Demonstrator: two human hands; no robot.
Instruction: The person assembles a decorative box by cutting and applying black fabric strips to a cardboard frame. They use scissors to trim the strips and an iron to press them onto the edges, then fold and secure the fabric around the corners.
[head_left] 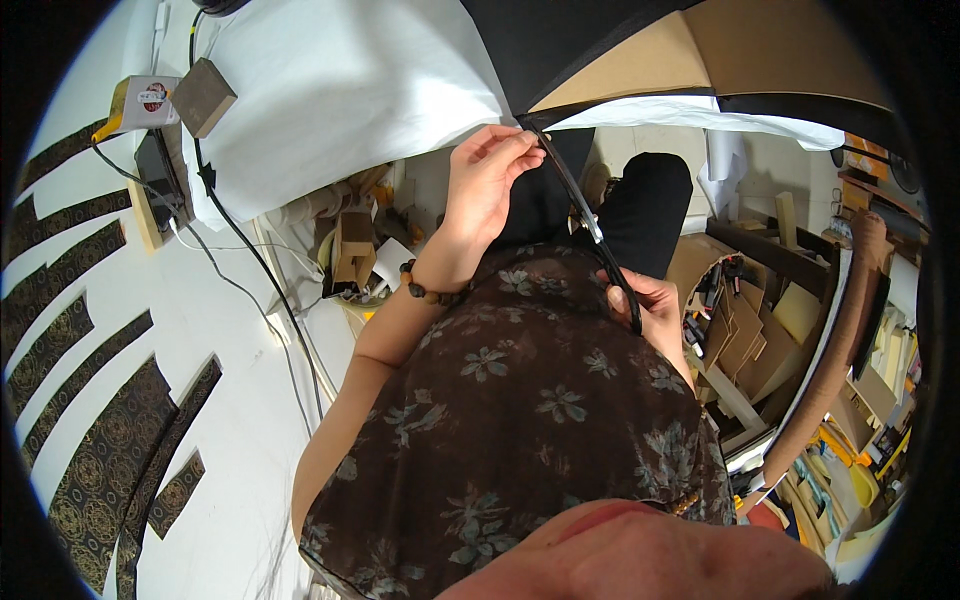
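A long, narrow black piece (571,186) with a silvery part at its middle runs slantwise in front of my body; I cannot make out its kind. My left hand (486,178) is closed in a pinch at its upper end, by the table edge. Lower down and to the right, my right hand (648,305) wraps its fingers round the other end. Just beyond my left hand, black and tan panels (630,62) meet at a corner. A brown beaded bracelet (432,294) circles my left wrist.
White sheeting (330,90) covers the table ahead. At left lie patterned dark strips (105,450), cables (245,225), a grey-brown block (204,98) and a yellow-spouted container (140,103). Cardboard scraps (745,325) fill a bin at right, beside a long brown roll (835,340).
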